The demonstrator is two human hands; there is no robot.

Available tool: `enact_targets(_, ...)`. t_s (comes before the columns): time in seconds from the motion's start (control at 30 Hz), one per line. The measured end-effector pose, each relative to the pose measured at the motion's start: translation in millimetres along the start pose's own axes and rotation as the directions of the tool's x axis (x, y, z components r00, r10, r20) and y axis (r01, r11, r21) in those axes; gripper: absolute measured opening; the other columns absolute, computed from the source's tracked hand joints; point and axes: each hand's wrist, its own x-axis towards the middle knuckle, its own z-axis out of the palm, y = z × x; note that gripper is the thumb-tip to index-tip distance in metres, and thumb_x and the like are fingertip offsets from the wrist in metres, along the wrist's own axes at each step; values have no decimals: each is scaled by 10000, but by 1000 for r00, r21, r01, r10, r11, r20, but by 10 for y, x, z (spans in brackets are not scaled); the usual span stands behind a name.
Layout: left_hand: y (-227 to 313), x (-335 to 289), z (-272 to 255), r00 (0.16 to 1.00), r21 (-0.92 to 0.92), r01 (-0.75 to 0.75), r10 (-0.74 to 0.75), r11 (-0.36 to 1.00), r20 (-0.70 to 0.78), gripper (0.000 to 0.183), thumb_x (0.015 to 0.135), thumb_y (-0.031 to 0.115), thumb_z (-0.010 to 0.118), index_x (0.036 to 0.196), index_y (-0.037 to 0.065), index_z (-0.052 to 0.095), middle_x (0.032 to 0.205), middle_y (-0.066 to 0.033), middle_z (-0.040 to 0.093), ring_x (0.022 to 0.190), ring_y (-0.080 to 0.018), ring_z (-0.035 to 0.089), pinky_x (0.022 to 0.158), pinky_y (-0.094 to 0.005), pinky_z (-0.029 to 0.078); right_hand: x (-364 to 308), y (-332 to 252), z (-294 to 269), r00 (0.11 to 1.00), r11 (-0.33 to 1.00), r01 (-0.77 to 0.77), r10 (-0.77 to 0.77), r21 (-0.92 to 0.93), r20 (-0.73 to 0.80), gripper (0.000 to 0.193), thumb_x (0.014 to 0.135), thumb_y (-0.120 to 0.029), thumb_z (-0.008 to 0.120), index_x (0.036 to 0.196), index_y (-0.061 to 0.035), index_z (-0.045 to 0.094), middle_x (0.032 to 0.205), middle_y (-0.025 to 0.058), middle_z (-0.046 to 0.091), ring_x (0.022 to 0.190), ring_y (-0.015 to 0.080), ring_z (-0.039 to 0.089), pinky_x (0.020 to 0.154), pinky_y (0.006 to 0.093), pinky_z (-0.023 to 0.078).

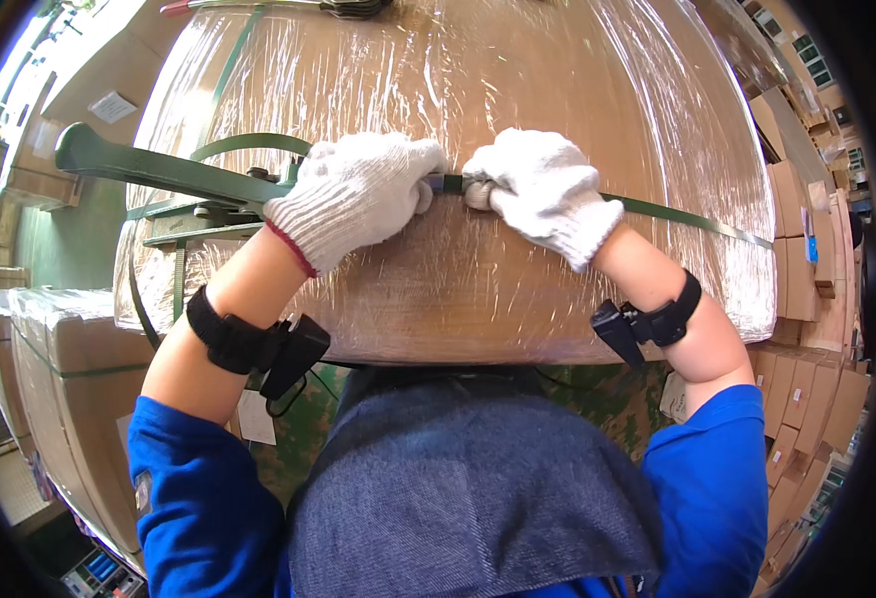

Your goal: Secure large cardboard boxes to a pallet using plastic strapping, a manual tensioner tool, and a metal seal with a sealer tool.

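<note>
A broad, flat-topped load of brown cardboard (pixel 548 80), wrapped in glossy, creased clear plastic film, serves as the work surface. A flat dark-green strap (pixel 672 211) crosses it from side to side. On its left part sits a dark-green metal tool with a long lever (pixel 174 177); near the far edge lies a dark, red-ended object (pixel 358 8), partly cropped.

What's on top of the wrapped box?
A green strap in your left hand and right hand, a green tool, and a partly visible dark object. Your hands hide part of the strap.
</note>
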Motion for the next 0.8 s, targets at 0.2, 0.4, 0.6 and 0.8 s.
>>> enact_targets(0.2,-39,-64,92,991,-50,61,-67,997,-116,239,897,208,676,1127,143,688,1143,-101,694,1069,-331,682,863,-496,540,-69,11,-4,992,996,80,-82,-26,-93,102,838,-224,675,905,-201,749,833,75,685,857,301,688,750,445,551)
enact_targets(0.4,136,-570,-83,849,102,-190,216,976,-482,296,818,120,767,1108,103,716,1193,-64,680,1001,-299,709,903,-419,558,-140,38,-394,966,971,206,-181,122,-186,291,857,-86,625,1132,-93,719,894,43,747,815,241,721,708,367,582)
enact_targets(0.6,-26,-1533,-154,790,-27,-184,131,983,-599,318,730,25,786,1042,37,725,1133,-132,692,1020,-331,694,879,-405,575,43,-192,-135,908,928,372,-354,39,-226,295,802,-45,635,1083,-92,710,901,76,731,815,275,713,719,386,580)
enact_targets(0.8,-269,-2285,29,570,-121,71,-140,990,-810,304,754,-43,750,1054,10,729,1118,-170,699,1051,-354,683,936,-432,550,156,-409,-266,907,892,408,-420,-193,-20,294,846,-138,659,1129,-68,690,1038,172,707,931,355,698,811,425,577)
